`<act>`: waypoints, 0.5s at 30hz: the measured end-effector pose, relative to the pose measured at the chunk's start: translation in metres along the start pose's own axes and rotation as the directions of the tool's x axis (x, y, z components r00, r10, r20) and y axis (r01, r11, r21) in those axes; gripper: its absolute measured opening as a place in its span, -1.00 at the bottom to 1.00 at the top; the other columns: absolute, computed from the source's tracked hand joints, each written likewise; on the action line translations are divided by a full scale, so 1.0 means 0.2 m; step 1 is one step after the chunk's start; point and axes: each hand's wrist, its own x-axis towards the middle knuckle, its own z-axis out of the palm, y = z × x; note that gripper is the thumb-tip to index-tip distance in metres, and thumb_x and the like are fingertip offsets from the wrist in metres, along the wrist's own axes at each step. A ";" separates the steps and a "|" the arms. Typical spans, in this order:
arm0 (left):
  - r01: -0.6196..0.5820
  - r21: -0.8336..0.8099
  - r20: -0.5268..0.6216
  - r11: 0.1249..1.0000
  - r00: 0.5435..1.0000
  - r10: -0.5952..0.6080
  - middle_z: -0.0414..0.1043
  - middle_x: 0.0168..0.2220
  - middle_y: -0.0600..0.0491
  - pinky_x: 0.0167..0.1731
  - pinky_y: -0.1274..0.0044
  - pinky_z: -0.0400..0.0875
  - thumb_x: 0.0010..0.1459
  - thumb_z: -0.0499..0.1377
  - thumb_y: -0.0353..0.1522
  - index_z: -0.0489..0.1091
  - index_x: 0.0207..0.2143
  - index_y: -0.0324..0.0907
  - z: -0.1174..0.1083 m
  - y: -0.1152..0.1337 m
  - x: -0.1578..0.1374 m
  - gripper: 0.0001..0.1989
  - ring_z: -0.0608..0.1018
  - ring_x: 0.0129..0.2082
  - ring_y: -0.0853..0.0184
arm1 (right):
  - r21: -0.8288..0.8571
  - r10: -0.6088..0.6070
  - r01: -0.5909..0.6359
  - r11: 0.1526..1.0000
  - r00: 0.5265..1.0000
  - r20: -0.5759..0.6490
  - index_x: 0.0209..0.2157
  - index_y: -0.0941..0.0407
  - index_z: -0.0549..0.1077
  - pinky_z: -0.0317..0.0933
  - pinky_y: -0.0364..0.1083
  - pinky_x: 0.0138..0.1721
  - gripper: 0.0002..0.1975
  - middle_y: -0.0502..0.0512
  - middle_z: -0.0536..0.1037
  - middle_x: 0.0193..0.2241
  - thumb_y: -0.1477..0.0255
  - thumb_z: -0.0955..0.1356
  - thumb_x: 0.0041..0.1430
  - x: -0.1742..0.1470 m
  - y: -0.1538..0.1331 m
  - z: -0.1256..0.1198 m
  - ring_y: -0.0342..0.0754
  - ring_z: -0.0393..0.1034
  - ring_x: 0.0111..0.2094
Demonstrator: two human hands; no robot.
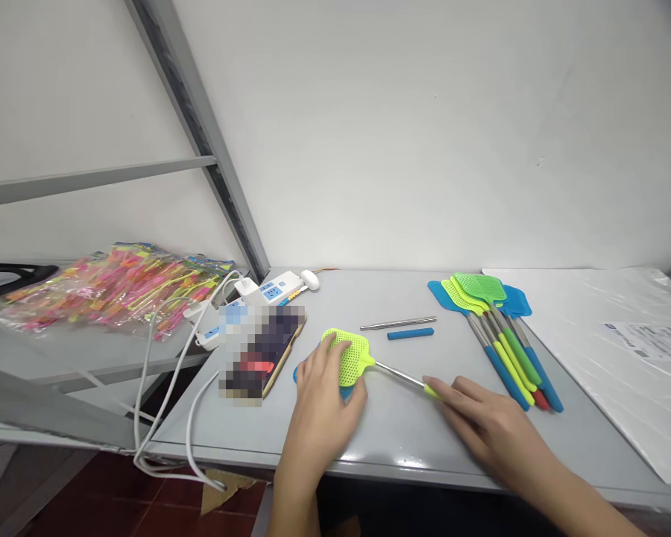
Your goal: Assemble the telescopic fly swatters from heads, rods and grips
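Note:
A yellow-green fly swatter (358, 349) with a thin metal shaft lies across the table in front of me. My left hand (325, 388) is over its perforated head, fingers curled on top and thumb at the near edge. At the other end my right hand (484, 421) grips the yellow-green handle, covering most of it. Blue flat material (347, 391) peeks out from under the head and my left hand. Behind the shaft are a bare metal rod (398, 323) and a short blue handle sleeve (411, 334), side by side.
To the right lies a stack of fly swatters (481, 289) with coloured handles, beside a white wrapped sheet (593, 335). Leftward are a blurred-out phone-like object (282, 339), power strips (273, 291), white cables (145, 403) and a pile of bagged colourful items (123, 287).

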 end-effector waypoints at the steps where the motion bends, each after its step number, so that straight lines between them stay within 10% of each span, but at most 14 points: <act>1: 0.033 -0.075 -0.055 0.997 0.998 -0.037 0.09 0.29 -0.06 0.18 0.18 0.15 0.25 0.09 -0.28 0.17 0.17 -0.04 -0.01 0.01 0.00 -0.56 0.18 0.27 0.11 | -0.013 -0.031 0.031 0.999 0.999 -0.032 0.19 -0.01 0.29 0.18 -0.17 -0.45 -0.60 0.02 0.38 -0.42 0.48 0.17 0.37 0.00 0.00 -0.01 -0.16 0.34 -0.50; 4: 0.072 -0.229 -0.179 0.971 0.977 -0.114 -0.02 0.34 -0.03 0.15 0.26 0.24 0.25 0.11 -0.20 0.14 0.19 0.00 -0.03 0.04 0.00 -0.53 0.14 0.30 0.15 | -0.081 -0.120 0.113 0.990 0.989 -0.091 0.19 -0.03 0.28 0.12 -0.18 -0.49 -0.57 0.00 0.38 -0.43 0.54 0.19 0.34 0.00 0.00 -0.04 -0.17 0.28 -0.53; 7: 0.040 -0.211 -0.034 0.977 0.998 -0.049 0.15 0.28 0.03 0.17 0.25 0.22 0.25 0.11 -0.16 0.28 0.11 0.04 -0.03 0.04 0.01 -0.61 0.23 0.26 0.16 | -0.097 -0.124 0.115 0.989 0.988 -0.089 0.20 -0.03 0.27 0.12 -0.18 -0.48 -0.56 -0.01 0.38 -0.43 0.55 0.19 0.34 0.00 -0.01 -0.04 -0.17 0.27 -0.53; 10: 0.003 -0.140 0.122 0.990 0.992 0.014 0.34 0.17 0.05 0.20 0.20 0.16 0.27 0.09 -0.14 0.39 0.05 0.02 -0.01 0.03 0.01 -0.66 0.29 0.23 0.15 | -0.079 -0.068 0.064 0.995 0.996 -0.055 0.19 -0.04 0.28 0.14 -0.18 -0.47 -0.58 0.00 0.39 -0.43 0.51 0.18 0.35 0.00 0.01 -0.02 -0.16 0.31 -0.52; 15: -0.014 -0.160 0.012 0.987 1.000 0.016 0.41 0.12 0.06 0.17 0.27 0.25 0.32 0.04 -0.22 0.40 0.07 -0.01 0.01 0.01 0.03 -0.67 0.37 0.17 0.21 | 0.147 0.173 -0.164 0.975 0.984 -0.050 0.10 0.04 0.33 0.18 -0.13 -0.42 -0.68 0.05 0.45 -0.38 0.36 0.18 0.36 0.01 -0.01 -0.05 -0.08 0.36 -0.44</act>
